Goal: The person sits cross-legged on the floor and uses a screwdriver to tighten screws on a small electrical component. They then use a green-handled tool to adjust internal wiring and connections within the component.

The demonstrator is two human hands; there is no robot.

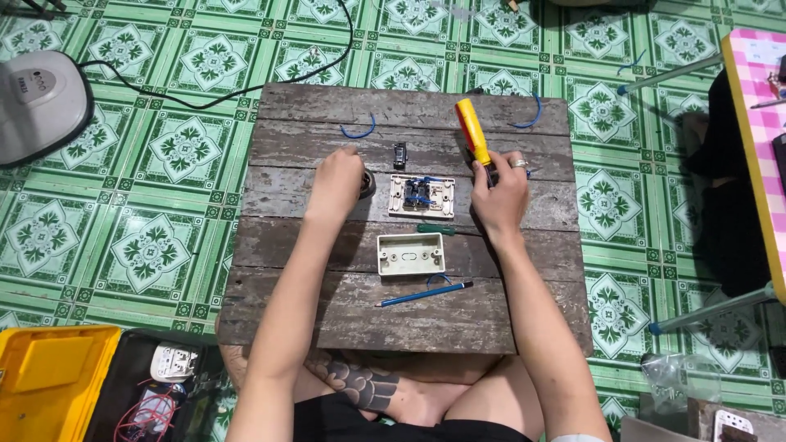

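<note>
Right hand (499,192) wrapped around a yellow-handled screwdriver with an orange band (472,131), handle sticking up and away from the person, tip end hidden under the fingers; ring on one finger. Left hand (337,182) curled over a small dark round object (368,183), mostly covered, can't tell what it is; fingers bent, not spread. Between the two hands, on the weathered grey wooden plank worktop (327,319), lies a white rectangular switch plate (422,196), back side up, with dark parts and blue wires in its middle. Just beyond it, a small black switch module (399,155). Near side of the plate: a thin green-handled screwdriver (435,230) lying flat, then a cream plastic mounting box (411,254), open side up, empty looking. Closer to the person, a blue-handled thin tool (426,295) lying at a slant, with a loop of blue wire beside it. Short curved blue wire scraps at the far edge, one left (359,131), one right (534,115). Worktop sits on a green and white patterned tile floor (147,205); yellow toolbox (51,378) at lower left.
</note>
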